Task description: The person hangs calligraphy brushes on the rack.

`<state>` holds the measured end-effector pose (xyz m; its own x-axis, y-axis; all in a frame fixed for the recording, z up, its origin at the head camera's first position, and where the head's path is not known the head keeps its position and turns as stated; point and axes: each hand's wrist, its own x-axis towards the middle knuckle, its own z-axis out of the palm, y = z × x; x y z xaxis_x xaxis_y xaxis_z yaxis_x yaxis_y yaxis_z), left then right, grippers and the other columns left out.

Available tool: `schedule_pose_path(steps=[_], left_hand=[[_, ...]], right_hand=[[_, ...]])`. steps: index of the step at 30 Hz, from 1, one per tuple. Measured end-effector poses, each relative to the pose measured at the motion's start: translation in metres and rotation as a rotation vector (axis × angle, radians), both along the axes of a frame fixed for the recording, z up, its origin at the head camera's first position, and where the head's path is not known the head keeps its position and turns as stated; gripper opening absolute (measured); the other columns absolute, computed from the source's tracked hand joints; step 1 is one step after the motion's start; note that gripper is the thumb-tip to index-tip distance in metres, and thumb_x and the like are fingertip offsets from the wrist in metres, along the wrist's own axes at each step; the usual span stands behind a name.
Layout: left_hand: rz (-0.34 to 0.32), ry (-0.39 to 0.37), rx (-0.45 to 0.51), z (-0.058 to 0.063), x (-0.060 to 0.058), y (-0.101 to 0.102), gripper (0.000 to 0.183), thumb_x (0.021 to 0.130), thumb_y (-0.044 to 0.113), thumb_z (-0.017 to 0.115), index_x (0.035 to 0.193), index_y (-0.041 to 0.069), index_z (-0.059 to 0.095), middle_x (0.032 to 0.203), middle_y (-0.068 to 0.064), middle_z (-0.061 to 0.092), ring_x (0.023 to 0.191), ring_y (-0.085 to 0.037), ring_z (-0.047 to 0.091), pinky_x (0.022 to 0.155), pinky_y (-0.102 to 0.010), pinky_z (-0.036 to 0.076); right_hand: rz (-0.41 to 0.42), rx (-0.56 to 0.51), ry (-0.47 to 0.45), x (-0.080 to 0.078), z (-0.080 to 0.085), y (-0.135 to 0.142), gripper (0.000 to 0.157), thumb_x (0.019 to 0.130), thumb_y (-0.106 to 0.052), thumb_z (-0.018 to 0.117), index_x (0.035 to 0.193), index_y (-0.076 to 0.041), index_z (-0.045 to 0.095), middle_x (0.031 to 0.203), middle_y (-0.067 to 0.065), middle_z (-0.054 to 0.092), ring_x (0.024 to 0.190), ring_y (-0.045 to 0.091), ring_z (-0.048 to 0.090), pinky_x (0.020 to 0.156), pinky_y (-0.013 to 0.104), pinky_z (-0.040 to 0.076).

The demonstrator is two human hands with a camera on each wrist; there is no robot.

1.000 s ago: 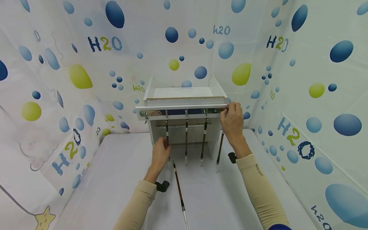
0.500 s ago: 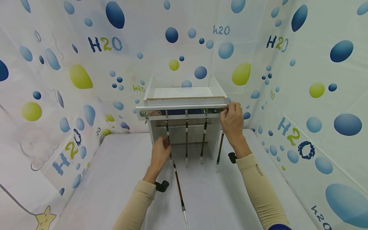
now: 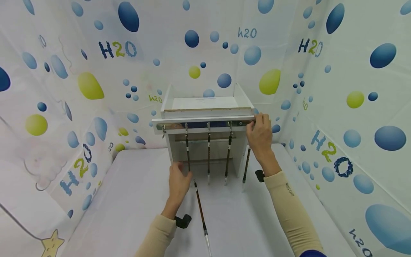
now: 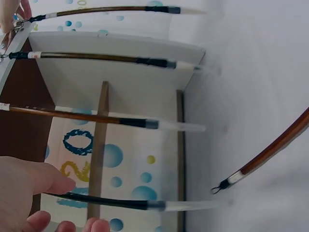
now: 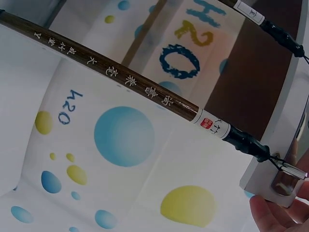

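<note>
In the head view, my left hand (image 3: 179,184) is beside the leftmost hanging calligraphy brush (image 3: 188,153). The left wrist view shows its thumb and fingers spread apart, with that brush's dark handle (image 4: 111,200) passing by the thumb tip. My right hand (image 3: 259,137) grips the right end of the white rail (image 3: 160,121) on the shelf. Close by it, another calligraphy brush (image 5: 116,79) hangs by its loop from a hook at the rail's end. Two more brushes (image 3: 208,157) hang in between. A loose brush (image 3: 200,207) lies on the table, loop end toward the shelf.
The rail's leftmost hook (image 3: 163,131) carries no brush. Above the rail, the white shelf (image 3: 205,114) has a shallow tray top. Its side panel (image 3: 239,157) stands on the white table (image 3: 138,185). Bubble-printed sheets (image 3: 218,21) surround the table.
My left hand has come down and toward me from the leftmost brush, its fingers now spread apart. The right hand stays on the rail end.
</note>
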<state>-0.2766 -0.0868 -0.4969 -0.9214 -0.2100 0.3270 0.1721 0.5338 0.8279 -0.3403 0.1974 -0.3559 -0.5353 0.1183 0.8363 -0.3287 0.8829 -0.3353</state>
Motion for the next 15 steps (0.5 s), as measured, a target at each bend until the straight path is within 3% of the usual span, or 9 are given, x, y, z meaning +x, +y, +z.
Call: schedule_pose_path(steps=[6, 11, 15], left_hand=[[0.015, -0.101, -0.035, -0.015, 0.014, 0.008, 0.039, 0.088, 0.015, 0.068, 0.119, -0.005, 0.056, 0.108, -0.020, 0.058, 0.092, -0.030, 0.058, 0.071, -0.039, 0.047], [0.006, -0.149, -0.081, -0.032, 0.018, 0.013, 0.033, 0.085, 0.014, 0.069, 0.110, -0.007, 0.064, 0.100, -0.021, 0.064, 0.086, -0.029, 0.061, 0.067, -0.039, 0.049], [-0.029, -0.210, -0.120, -0.045, 0.021, 0.017, 0.038, 0.083, 0.013, 0.070, 0.111, -0.011, 0.065, 0.099, -0.025, 0.063, 0.079, -0.029, 0.060, 0.063, -0.039, 0.051]], right_hand=[[0.002, -0.007, 0.017, 0.001, 0.000, -0.001, 0.026, 0.093, -0.002, 0.057, 0.115, 0.010, 0.061, 0.107, 0.027, 0.057, 0.094, 0.039, 0.060, 0.081, 0.045, 0.056], [0.004, -0.007, 0.027, 0.000, 0.000, -0.001, 0.026, 0.093, -0.002, 0.057, 0.115, 0.010, 0.060, 0.106, 0.027, 0.057, 0.093, 0.039, 0.060, 0.080, 0.045, 0.057], [0.005, -0.007, 0.020, 0.000, 0.000, -0.001, 0.026, 0.093, -0.001, 0.056, 0.115, 0.010, 0.061, 0.106, 0.026, 0.057, 0.092, 0.039, 0.061, 0.080, 0.045, 0.057]])
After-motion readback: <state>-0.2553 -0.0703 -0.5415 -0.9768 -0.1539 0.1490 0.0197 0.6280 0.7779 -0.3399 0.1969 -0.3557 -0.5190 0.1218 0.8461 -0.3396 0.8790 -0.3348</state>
